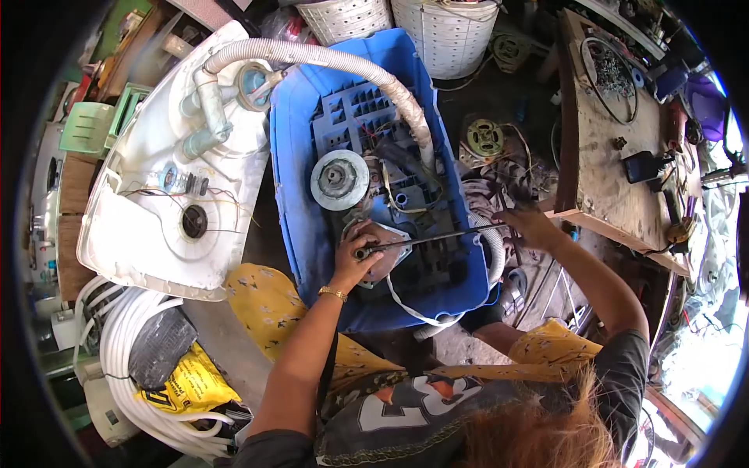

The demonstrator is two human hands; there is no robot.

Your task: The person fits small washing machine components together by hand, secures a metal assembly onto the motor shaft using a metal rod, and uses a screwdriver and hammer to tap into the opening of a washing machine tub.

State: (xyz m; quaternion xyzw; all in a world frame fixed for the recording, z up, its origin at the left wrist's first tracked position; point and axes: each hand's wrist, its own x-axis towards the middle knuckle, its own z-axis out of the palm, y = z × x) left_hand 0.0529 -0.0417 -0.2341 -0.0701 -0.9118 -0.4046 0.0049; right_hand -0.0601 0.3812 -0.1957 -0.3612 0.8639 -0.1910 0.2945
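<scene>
Blue base [300, 156]: the biggest thing in hand, an upturned blue plastic appliance base lying in front of the person's knees, its ribbed underside facing up.
White tub shell [148, 203]: lies just beside the blue base's left edge, underside up, with grey pipe fittings near its far end.
Corrugated hose [335, 58]: pale and ribbed, arching from the white shell's far end over the far edge of the blue base and down along its right side.
Workbench [616, 187]: a wooden top to the right, apart from the blue base, strewn with small tools and wire.
Pulley wheel [339, 179]: a grey round disc set in the middle of the blue base, just beyond the left hand.
Motor plate [394, 242]: a pale metal plate with cut corners near the blue base's near edge, mostly under the left hand.
Long rod [437, 237]: a thin dark tool shaft (its make is not clear) lying nearly level across the near right part of the blue base, spanning from one hand to the other.
Left hand [357, 253]: curled down on the motor plate, fingers closed round the rod's near tip where it meets the plate; a gold bracelet sits at the wrist.
Right hand [530, 226]: past the blue base's right edge, fingers wrapped round the rod's outer end.
</scene>
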